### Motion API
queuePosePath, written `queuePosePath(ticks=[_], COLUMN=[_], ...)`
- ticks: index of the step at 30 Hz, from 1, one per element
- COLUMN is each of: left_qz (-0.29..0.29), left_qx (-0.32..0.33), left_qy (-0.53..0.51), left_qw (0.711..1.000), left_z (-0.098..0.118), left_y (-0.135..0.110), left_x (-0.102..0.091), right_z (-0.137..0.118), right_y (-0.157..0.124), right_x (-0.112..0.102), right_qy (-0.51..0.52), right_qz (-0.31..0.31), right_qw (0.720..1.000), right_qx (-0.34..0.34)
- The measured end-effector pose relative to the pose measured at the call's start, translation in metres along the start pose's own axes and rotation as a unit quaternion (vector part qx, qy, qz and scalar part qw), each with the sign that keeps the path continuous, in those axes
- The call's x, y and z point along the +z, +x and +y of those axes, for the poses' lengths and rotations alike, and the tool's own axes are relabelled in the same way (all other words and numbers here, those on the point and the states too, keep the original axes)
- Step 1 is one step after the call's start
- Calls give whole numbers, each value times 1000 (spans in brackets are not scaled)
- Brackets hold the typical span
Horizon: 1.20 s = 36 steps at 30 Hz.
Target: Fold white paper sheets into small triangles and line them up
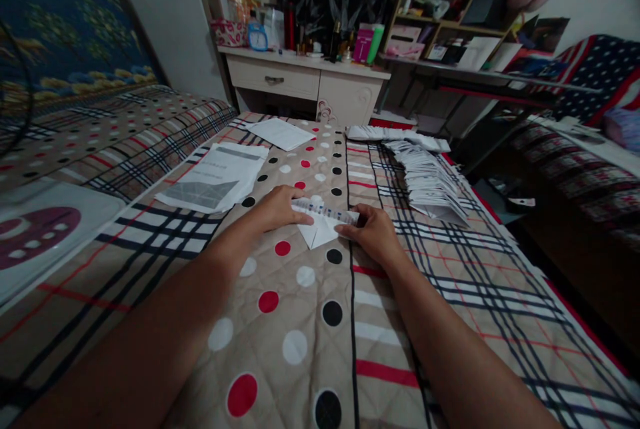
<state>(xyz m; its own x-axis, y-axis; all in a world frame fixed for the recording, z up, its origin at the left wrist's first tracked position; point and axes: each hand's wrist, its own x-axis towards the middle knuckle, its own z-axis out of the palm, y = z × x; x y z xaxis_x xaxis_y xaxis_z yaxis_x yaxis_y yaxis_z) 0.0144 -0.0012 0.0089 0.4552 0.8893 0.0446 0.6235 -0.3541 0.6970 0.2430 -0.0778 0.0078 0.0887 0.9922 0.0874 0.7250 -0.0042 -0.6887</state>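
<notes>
A small white folded paper (320, 229) lies on the quilted bedspread (300, 322) with a clear ruler (326, 212) laid across its upper edge. My left hand (278, 208) rests flat on the ruler's left end, fingers stretched over it. My right hand (373, 232) pinches the paper and the ruler's right end, fingers pressed together. Both hands sit side by side at the middle of the bed.
A stack of printed sheets (216, 177) lies to the left, a single sheet (281, 132) farther back. A long fanned pile of folded white papers (425, 176) runs along the right. A pale dresser (305, 79) and shelves (450, 9) stand beyond the bed.
</notes>
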Motion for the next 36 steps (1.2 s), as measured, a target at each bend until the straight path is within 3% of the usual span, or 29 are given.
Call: queuePosePath(ticks=[4, 6, 10, 12, 14, 16, 19, 23, 30, 36], left_qz=[44, 109, 237, 269, 281, 266, 191, 75, -35, -55], left_qx=[-6, 14, 171, 248, 284, 286, 267, 256, 206, 145], left_qy=[-94, -126, -110, -67, -11, 54, 137, 137, 42, -39], left_qw=[995, 986, 950, 928, 917, 919, 935, 954, 977, 987], left_z=[7, 15, 27, 28, 27, 24, 20, 14, 9, 6], left_y=[0, 0, -2, -3, -5, -6, -8, -6, -5, -4], left_x=[1, 1, 2, 2, 3, 4, 8, 10, 0, -2], right_z=[-1, -5, -13, -14, -13, -12, -10, -7, -2, 6], right_y=[1, 0, -5, -7, -8, -8, -7, -4, -3, 0], right_x=[2, 1, -7, -10, -12, -12, -10, -7, -8, -5], right_qy=[163, 211, 101, 17, -50, -106, -172, -199, -103, 33], right_qz=[-23, 21, 193, 238, 251, 238, 179, 85, 24, 31], right_qw=[986, 977, 959, 938, 924, 925, 936, 950, 978, 995], right_qx=[-4, -34, -181, -253, -285, -278, -247, -225, -182, -84])
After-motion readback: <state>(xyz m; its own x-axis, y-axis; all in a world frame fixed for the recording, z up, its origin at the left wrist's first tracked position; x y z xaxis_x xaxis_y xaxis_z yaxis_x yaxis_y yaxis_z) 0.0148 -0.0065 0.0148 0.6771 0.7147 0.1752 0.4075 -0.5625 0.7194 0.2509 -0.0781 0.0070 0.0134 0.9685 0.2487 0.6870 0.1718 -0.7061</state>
